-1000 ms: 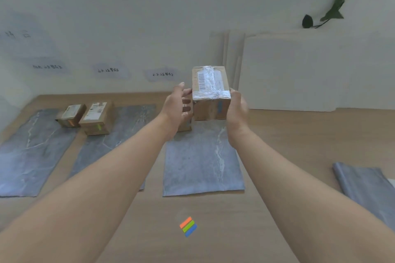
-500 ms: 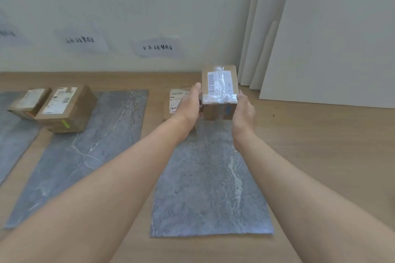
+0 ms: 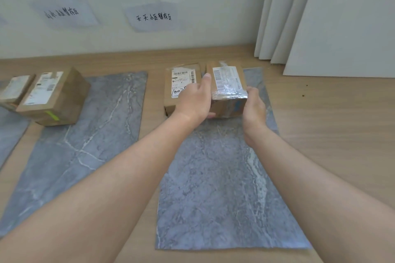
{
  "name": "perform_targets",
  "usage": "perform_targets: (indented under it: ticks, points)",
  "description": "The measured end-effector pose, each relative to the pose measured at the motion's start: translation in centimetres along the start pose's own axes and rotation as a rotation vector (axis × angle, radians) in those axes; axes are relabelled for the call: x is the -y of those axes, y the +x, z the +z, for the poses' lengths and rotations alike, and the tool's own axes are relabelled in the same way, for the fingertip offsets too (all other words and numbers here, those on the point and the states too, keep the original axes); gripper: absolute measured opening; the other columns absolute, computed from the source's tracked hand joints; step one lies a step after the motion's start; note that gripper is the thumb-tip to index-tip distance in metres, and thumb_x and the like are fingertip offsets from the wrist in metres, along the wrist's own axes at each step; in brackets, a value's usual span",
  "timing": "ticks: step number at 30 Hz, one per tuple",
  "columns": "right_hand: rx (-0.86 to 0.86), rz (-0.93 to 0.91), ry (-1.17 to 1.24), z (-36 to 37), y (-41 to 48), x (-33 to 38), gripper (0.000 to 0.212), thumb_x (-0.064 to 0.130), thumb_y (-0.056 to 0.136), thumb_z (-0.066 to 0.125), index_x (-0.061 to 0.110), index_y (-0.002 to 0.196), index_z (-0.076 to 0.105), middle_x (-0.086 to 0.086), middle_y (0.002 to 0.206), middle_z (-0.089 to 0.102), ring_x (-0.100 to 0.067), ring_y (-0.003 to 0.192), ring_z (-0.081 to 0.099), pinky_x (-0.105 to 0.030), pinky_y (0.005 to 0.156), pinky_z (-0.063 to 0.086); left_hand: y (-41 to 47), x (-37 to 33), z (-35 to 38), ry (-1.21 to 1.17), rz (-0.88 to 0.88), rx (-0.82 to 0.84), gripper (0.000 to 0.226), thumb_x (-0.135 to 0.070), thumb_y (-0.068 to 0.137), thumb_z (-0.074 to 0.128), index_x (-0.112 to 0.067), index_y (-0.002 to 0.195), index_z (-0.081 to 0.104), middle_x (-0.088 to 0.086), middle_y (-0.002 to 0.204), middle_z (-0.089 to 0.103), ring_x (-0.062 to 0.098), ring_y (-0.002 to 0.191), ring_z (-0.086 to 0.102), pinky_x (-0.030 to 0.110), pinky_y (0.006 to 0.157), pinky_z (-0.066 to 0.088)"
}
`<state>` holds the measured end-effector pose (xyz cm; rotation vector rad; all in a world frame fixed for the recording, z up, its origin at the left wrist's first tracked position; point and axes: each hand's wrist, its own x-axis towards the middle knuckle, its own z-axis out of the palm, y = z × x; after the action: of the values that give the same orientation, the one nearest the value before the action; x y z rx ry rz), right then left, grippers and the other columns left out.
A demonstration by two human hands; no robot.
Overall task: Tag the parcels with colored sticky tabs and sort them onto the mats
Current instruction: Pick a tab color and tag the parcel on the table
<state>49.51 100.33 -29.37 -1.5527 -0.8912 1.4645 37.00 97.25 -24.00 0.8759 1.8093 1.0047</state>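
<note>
Nearest me lies a grey marbled mat (image 3: 224,188) on the wooden surface (image 3: 331,134), and both bare forearms reach out over it. At its far end the two hands hold a taped parcel (image 3: 227,83) between them, low over the mat. I cannot tell whether its base touches. The left hand (image 3: 193,102) clasps the parcel's left side, thumb lying up along the top edge and one fingertip showing under the bottom. The right hand (image 3: 253,109) grips the right side with its thumb curled onto the top corner; its other fingers are hidden behind the box. A blue tab (image 3: 237,105) shows on the face turned toward me.

Just left of it, touching or nearly so, a second parcel (image 3: 181,85) sits at the mat's far left corner, partly covered by the left hand.

Further left lies a middle mat (image 3: 85,134). On its far left corner stands a bigger parcel (image 3: 55,96) with a green tab (image 3: 52,115) on its near edge, and a small parcel (image 3: 15,89) is pressed against its left side – over a third mat (image 3: 10,134), mostly out of view.

Beyond, two paper labels (image 3: 152,17) with handwriting hang on the wall, and white boards (image 3: 342,19) lean there at the right.
</note>
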Motion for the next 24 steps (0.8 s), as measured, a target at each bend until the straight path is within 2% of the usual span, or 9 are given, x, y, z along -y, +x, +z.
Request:
perform_targets:
  ticks: [2,3,7,10,13,16,19,21,24]
  points:
    - [0.000,0.047,0.008,0.0,-0.5,0.0,0.053,0.056,0.088,0.038,0.026,0.116,0.071,0.001,0.123,0.069,-0.021,0.115,0.060,-0.039,0.093,0.045,-0.6,0.0,-0.4,0.037,0.070,-0.005,0.050,-0.055,0.101,0.035,-0.012,0.088,0.056,0.011,0.092,0.055,0.041,0.095,0.067,0.041,0.065,0.064]
    - [0.006,0.058,0.011,0.0,-0.7,-0.1,0.053,0.059,0.086,0.038,0.029,0.115,0.071,0.001,0.124,0.069,-0.022,0.117,0.059,-0.041,0.096,0.045,-0.9,0.0,-0.6,0.029,0.082,-0.003,0.047,-0.053,0.103,0.035,-0.013,0.089,0.055,0.010,0.093,0.056,0.037,0.094,0.067,0.042,0.065,0.064]
    - [0.037,0.069,0.026,0.4,-1.2,-0.2,0.057,0.064,0.077,0.039,0.032,0.109,0.073,0.000,0.122,0.070,-0.025,0.117,0.060,-0.043,0.098,0.045,-1.7,-0.1,-1.7,-0.090,0.047,-0.032,0.059,-0.048,0.105,0.034,0.000,0.109,0.068,0.006,0.110,0.067,0.023,0.098,0.070,0.044,0.073,0.063]
    - [0.075,0.079,0.016,0.8,-1.5,-0.2,0.064,0.068,0.074,0.039,0.032,0.117,0.071,0.002,0.123,0.069,-0.018,0.105,0.059,-0.038,0.093,0.045,-1.9,0.2,-2.8,-0.127,0.041,-0.062,0.059,-0.047,0.105,0.033,-0.002,0.106,0.070,0.006,0.109,0.069,0.021,0.097,0.071,0.043,0.077,0.063]
    - [0.060,0.108,0.010,0.8,-2.8,0.5,0.064,0.065,0.082,0.038,0.027,0.127,0.066,0.001,0.134,0.063,-0.019,0.115,0.054,-0.039,0.092,0.041,-2.0,0.9,-3.9,-0.147,-0.001,-0.076,0.058,-0.047,0.105,0.033,-0.002,0.104,0.070,0.010,0.111,0.070,0.024,0.099,0.071,0.045,0.081,0.062]
    - [0.012,0.115,0.039,0.4,-4.3,1.4,0.043,0.052,0.098,0.039,0.028,0.128,0.058,0.007,0.130,0.052,-0.016,0.122,0.045,-0.037,0.098,0.032,-3.2,0.9,-4.5,-0.215,-0.058,-0.065,0.060,-0.050,0.105,0.032,-0.003,0.120,0.066,0.015,0.122,0.066,0.028,0.108,0.067,0.047,0.090,0.059]
    - [0.006,0.101,0.043,0.0,-6.3,2.5,0.054,0.049,0.100,0.039,0.025,0.149,0.046,0.004,0.145,0.047,-0.017,0.131,0.041,-0.038,0.103,0.029,-5.5,0.2,-5.3,-0.273,-0.102,-0.058,0.061,-0.051,0.106,0.028,-0.006,0.135,0.057,0.012,0.126,0.062,0.031,0.120,0.060,0.048,0.098,0.054]
    - [0.019,0.089,0.044,-0.3,-8.5,3.4,0.057,0.049,0.101,0.039,0.024,0.152,0.043,0.004,0.154,0.042,-0.019,0.142,0.036,-0.040,0.110,0.029,-7.5,-0.3,-6.0,-0.242,-0.094,-0.031,0.063,-0.056,0.104,0.026,-0.013,0.143,0.051,0.009,0.135,0.057,0.031,0.128,0.054,0.048,0.103,0.050]
    - [0.042,0.070,0.027,-0.7,-12.3,5.0,0.057,0.051,0.100,0.039,0.025,0.151,0.044,0.004,0.156,0.041,-0.020,0.145,0.035,-0.042,0.109,0.029,-11.1,-1.4,-7.5,-0.167,-0.097,0.033,0.068,-0.067,0.099,0.023,-0.026,0.152,0.039,0.004,0.153,0.043,0.028,0.138,0.044,0.051,0.104,0.048]
